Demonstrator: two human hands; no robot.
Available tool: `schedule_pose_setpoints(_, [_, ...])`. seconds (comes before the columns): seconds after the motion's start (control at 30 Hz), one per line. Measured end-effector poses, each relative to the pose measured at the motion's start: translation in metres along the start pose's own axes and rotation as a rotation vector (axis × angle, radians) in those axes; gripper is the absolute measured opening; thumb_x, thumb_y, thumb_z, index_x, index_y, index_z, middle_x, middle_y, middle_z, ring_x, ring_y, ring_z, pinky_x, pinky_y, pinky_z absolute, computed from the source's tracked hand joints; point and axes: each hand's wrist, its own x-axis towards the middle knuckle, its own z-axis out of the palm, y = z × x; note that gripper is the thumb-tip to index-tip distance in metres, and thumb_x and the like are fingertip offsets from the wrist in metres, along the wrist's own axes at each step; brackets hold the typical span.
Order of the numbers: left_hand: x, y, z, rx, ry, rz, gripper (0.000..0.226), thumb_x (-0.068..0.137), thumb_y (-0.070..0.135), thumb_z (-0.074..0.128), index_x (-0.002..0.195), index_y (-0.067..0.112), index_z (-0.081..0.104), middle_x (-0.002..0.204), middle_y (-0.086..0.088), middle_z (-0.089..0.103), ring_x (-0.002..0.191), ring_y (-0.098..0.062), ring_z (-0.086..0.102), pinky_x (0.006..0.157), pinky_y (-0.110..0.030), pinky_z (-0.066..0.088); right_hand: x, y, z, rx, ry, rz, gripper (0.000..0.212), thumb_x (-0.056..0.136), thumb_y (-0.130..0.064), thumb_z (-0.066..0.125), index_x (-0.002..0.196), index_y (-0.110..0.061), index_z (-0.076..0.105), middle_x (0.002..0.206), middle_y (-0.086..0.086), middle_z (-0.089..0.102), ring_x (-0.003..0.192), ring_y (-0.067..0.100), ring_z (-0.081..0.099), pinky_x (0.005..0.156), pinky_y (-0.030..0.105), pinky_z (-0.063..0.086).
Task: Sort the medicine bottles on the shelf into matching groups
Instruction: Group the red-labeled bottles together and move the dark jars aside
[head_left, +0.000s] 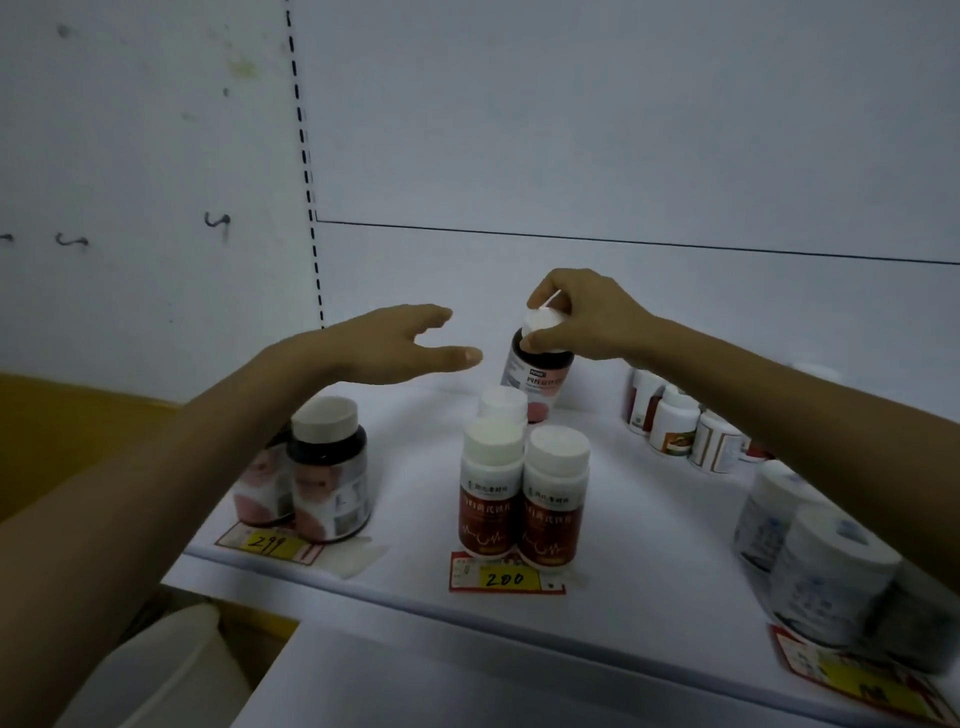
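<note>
My right hand (576, 317) grips the white cap of a dark bottle with a pink label (537, 376), held tilted above the white shelf (415, 587) behind the middle group. My left hand (400, 345) hovers open just left of that bottle, fingers spread, holding nothing. Two matching dark pink-label bottles (324, 467) stand at the shelf's left front. In the middle stand three white bottles with red labels (524, 493). Small white and red bottles (685, 431) sit at the back right, partly behind my right forearm. Pale white-blue bottles (821, 566) are at the right front.
Yellow price tags marked 299 (270, 543) and 200 (506, 578) are stuck on the shelf's front edge, another one at the right (857, 675). A white back panel (571, 156) rises behind. A yellow surface (62, 441) and a pale object (171, 670) lie lower left.
</note>
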Motion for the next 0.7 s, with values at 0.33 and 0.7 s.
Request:
schedule_pose_setpoints(0.33, [-0.045,-0.101,-0.045,-0.01,-0.016,-0.086,0.072,0.087,0.058,0.037,0.147,0.022,0.02,0.154,0.003,0.026,0.139,-0.015,0.028,0.11,-0.031,0.023,0.053,-0.1,0.081,0.209,-0.083,0.013,0.045,0.072,-0.037,0.078,0.106,-0.016,0.057,0.11,0.007,0.056,0.097,0.023,0.06,0.065,0.031,0.059])
schedule_pose_setpoints(0.7, [-0.063,-0.217,0.015,-0.88,0.067,-0.125,0.067,0.092,0.058,0.018,0.146,0.02,0.021,0.152,0.001,0.03,0.137,-0.015,0.032,0.106,-0.033,0.031,0.072,-0.158,0.163,0.061,-0.265,0.212,0.043,0.076,-0.036,0.076,0.107,-0.012,0.059,0.108,0.006,0.059,0.097,0.023,0.06,0.066,0.03,0.057])
